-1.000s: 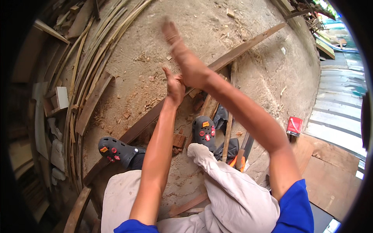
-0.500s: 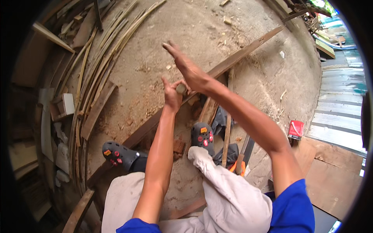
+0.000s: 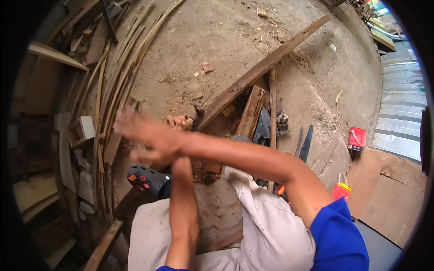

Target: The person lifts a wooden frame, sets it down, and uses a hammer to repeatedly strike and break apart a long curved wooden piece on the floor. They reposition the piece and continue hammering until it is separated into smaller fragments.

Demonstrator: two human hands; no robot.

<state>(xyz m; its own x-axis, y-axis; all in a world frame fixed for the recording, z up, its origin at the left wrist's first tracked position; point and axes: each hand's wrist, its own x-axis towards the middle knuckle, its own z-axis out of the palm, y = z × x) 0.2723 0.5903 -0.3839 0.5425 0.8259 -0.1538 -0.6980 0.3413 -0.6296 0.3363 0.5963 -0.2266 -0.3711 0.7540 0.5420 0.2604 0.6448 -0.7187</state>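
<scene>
My right hand (image 3: 149, 136), blurred by motion, sweeps across above my left wrist with its fingers stretched out and nothing in it. Behind it, mostly covered, my left hand (image 3: 177, 120) has its fingers curled around a short tan, round-ended handle (image 3: 189, 123). What tool it belongs to is hidden. That hand is beside the long brown timber plank (image 3: 266, 64), which runs diagonally over the dirt floor. Just under the plank lies a shorter, rough wood block (image 3: 251, 110).
My dark clog (image 3: 143, 179) stands at the left near the plank. Long thin wood strips (image 3: 129, 58) curve along the left. A saw-like dark blade (image 3: 306, 142) lies right of a narrow stick (image 3: 272, 108). Red cans (image 3: 357, 138) stand by wooden boards (image 3: 398, 189) at the right.
My right hand has swung left and down, from above the plank to across my left forearm. My left hand has shifted left and lower, still around the handle.
</scene>
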